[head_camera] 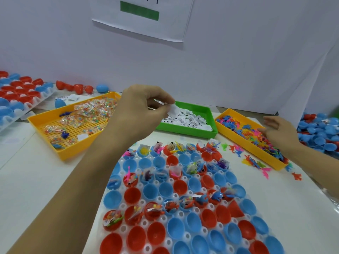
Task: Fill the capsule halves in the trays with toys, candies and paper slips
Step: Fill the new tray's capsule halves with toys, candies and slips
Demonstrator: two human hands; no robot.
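Left hand (145, 105) is up over the near edge of the green plastic tray (185, 128), thumb and fingertips pinching a small white paper slip (172, 109), with the heap of printed white slips (189, 120) lying in that tray just beyond; right hand (278, 132) sits low at the long yellow plastic tray (224, 114) on the right, fingers loosely spread and relaxed over the pile of tiny coloured rubbery toy figures (244, 131), and whether it has one caught between its fingers I cannot tell. A few of those figures lie spilled on the white tabletop (27, 180) beside that tray. Front and centre, the white holder tray (176, 196) carries rows of red and blue plastic capsule halves (166, 188), open side up; the far row and two bands further down hold toys, candy packets and slips, the others show bare insides. Off to the left, a yellow perforated tray (73, 136) holds clear packets of coloured candies (95, 109), and further left another holder tray of red and blue halves (20, 92) sits by the white wall (238, 52)
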